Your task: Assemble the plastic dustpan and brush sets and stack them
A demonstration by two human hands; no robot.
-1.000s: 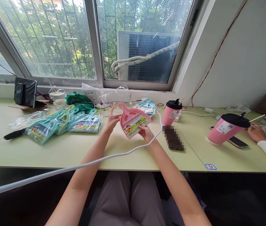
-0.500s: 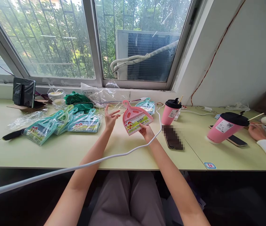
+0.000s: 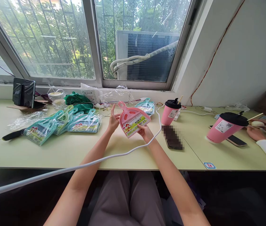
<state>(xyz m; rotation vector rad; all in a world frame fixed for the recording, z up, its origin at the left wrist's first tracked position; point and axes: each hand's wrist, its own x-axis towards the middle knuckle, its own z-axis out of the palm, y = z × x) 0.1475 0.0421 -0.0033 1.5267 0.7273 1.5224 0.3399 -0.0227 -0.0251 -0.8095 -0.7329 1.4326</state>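
Observation:
A pink mini dustpan (image 3: 124, 116) with a matching brush and a printed card is held up above the table, handle pointing up and slightly left. My right hand (image 3: 144, 131) grips its lower right edge, thumb on the front and the other fingers mostly behind. At its left edge is my left hand (image 3: 114, 121), index finger stretched upward and fingers apart. Some left fingertips lie at or behind the pan's rim; whether they touch it I cannot tell. Crumpled clear plastic film (image 3: 116, 94) lies behind the pan.
Packed teal dustpan sets (image 3: 85, 121) lie on the left, another teal set (image 3: 146, 106) behind. A white cable (image 3: 128, 153) crosses in front of my forearms. A pink cup (image 3: 169, 113) and a phone (image 3: 172, 138) are to the right. Another person's hand (image 3: 257, 133) is at far right.
The pink dustpan has shifted slightly left and down, towards my left hand. My left hand has moved a little right, up to the pan's edge. The clear film behind has shifted right.

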